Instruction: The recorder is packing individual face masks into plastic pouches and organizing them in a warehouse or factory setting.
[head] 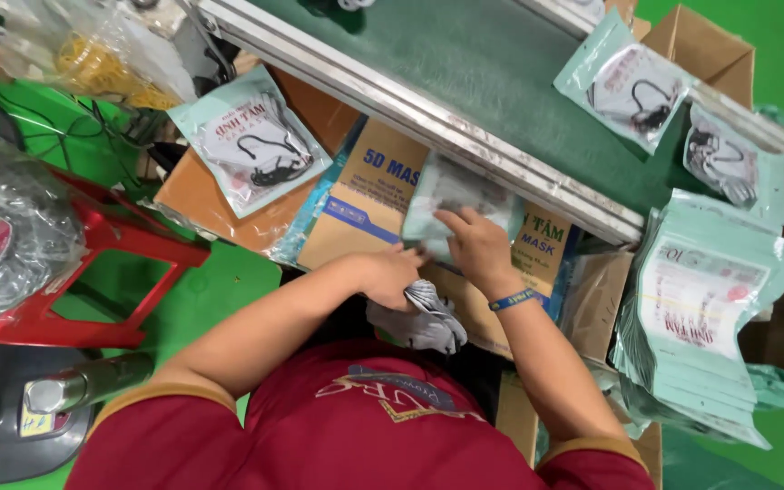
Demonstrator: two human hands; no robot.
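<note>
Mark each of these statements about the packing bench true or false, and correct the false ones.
1. The right hand presses on a pale green plastic pouch at the edge of the dark green conveyor belt. True.
2. The left hand is empty. False: it holds a bunch of grey fabric masks.
3. A blue wristband sits on the right wrist. True.
4. The thick stack of pale green pouches lies at the left of the picture. False: it is at the right, past the right arm.
5. The red metal stool stands on the belt. False: it stands on the green floor at the left.
</note>
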